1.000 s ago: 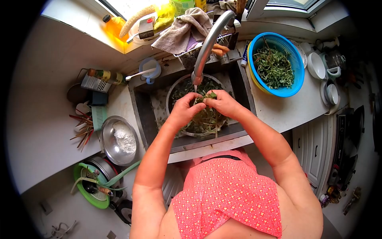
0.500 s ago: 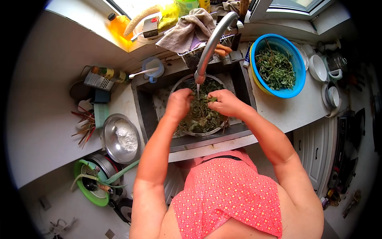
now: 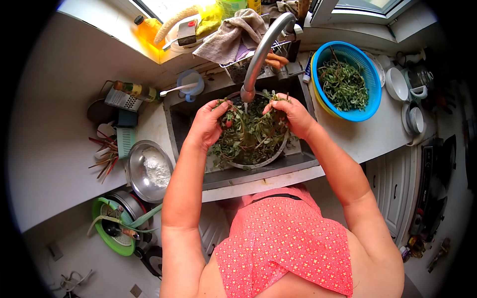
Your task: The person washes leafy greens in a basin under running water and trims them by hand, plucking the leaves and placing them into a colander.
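Leafy greens fill a round metal basin that stands in the sink. At the basin's left side my left hand is closed on a bunch of the greens. My right hand pinches more of the stems at the upper right of the basin. Between my hands the greens are lifted and spread. Above them curves the metal faucet, with a thin stream of water falling from its spout. The bottom of the basin is hidden under the leaves.
Right of the sink, a blue plastic basket holds more greens, with white bowls beyond it. On the left are a metal bowl with white powder, a light blue cup and a grater. A rag hangs behind the faucet.
Both hands have moved apart and lifted greens from the basin. My left hand went left, my right hand slightly right and up.
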